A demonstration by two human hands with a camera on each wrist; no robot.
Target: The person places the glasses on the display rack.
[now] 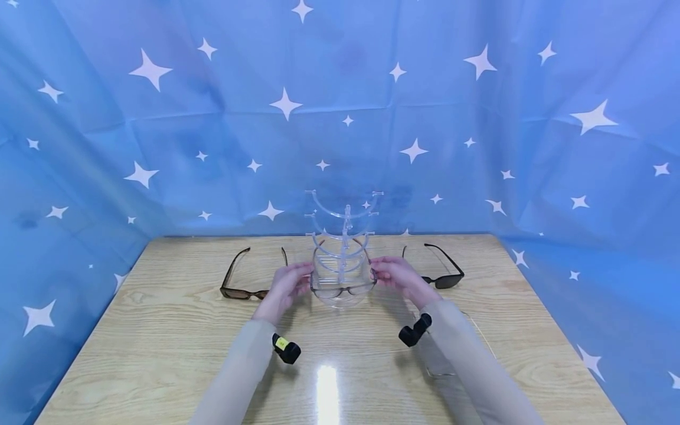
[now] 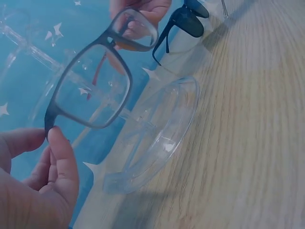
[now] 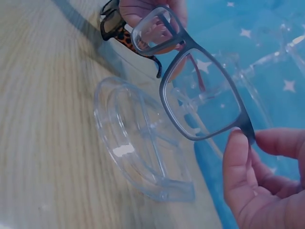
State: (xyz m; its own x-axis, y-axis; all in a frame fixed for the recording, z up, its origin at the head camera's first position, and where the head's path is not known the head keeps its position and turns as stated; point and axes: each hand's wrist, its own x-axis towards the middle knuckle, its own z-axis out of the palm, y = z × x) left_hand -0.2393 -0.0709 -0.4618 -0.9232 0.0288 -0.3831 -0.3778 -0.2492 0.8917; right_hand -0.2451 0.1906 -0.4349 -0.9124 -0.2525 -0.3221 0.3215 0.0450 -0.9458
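A pair of grey-framed eyeglasses (image 1: 349,290) with clear lenses is held between both hands, its temples pointing away toward the backdrop. My left hand (image 1: 288,284) pinches one end of the frame at the hinge between thumb and fingers. At the opposite hinge my right hand (image 1: 402,277) pinches in the same way. Right behind the lenses stands a clear plastic eyewear stand (image 1: 345,227) with several curved arms stacked on a central post. Its rounded base (image 2: 188,114) rests on the table beneath the glasses, as the left wrist view shows.
Brown tortoiseshell sunglasses (image 1: 237,293) lie unfolded to the left, partly behind the left hand. Black sunglasses (image 1: 448,281) lie to the right. Thin-framed glasses (image 1: 442,374) sit under the right forearm, partly hidden. A blue starry curtain (image 1: 340,88) hangs behind the wooden table (image 1: 159,342).
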